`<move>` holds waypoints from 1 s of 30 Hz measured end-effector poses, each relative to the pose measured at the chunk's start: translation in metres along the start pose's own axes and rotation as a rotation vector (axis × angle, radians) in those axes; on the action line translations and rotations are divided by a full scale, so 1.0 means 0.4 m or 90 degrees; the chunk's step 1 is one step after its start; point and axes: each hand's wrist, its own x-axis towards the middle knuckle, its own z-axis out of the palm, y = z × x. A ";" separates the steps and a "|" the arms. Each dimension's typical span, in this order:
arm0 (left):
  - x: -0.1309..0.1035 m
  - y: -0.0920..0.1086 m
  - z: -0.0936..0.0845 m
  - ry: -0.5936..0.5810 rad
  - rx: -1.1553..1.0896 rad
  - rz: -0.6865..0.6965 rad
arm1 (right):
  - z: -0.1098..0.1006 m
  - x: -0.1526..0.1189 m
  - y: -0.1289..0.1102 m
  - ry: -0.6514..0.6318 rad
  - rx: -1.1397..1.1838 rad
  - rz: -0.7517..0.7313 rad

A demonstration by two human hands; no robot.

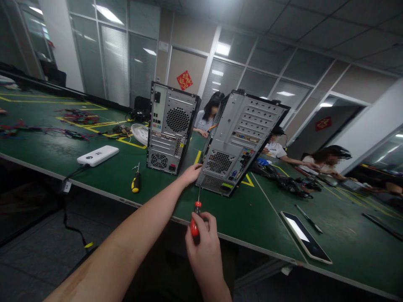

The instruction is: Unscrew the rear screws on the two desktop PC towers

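Note:
My right hand (204, 241) is closed around the handle of a red and black screwdriver (195, 222). The screwdriver's thin shaft points up to the lower left corner of a grey computer tower (220, 161), which appears tilted. My left hand (191, 174) is at the lower left side of this tower, its fingertips partly hidden behind the edge, so its grip cannot be made out. Left of it stands a second computer tower (171, 126), upright with its back panel facing me.
A yellow and black screwdriver (136, 183) and a white power bank (98, 155) lie on the green table (170, 201) at left. A phone (305, 236), a pen (309, 219) and black cables (291, 184) lie at right. Several people sit beyond.

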 end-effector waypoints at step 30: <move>-0.015 0.029 -0.001 0.006 -0.009 -0.018 | -0.036 -0.002 -0.008 -0.020 -0.049 -0.019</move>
